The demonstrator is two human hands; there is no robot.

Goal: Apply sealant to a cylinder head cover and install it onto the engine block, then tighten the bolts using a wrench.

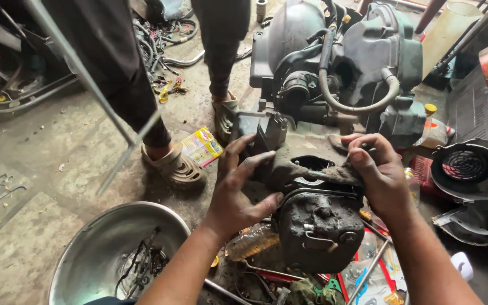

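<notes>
Dirty engine block (pixel 317 220) at centre frame, on floor. Wipe-down step, by the look. Right hand (pixel 380 178) at 2 o'clock, fingers clamped on grimy rag (pixel 340 174). Left hand (pixel 241 192) at 10, spread flat, bracing casing, holding nothing. Steel bowl (pixel 94 254) at 8. Next needs firm rubbing w/ block kept steady.

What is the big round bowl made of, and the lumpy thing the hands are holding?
The bowl looks like bare steel: silvery with a dull shine. The engine part under the left hand and right hand seems cast metal, though grey-brown grime hides its surface.
</notes>
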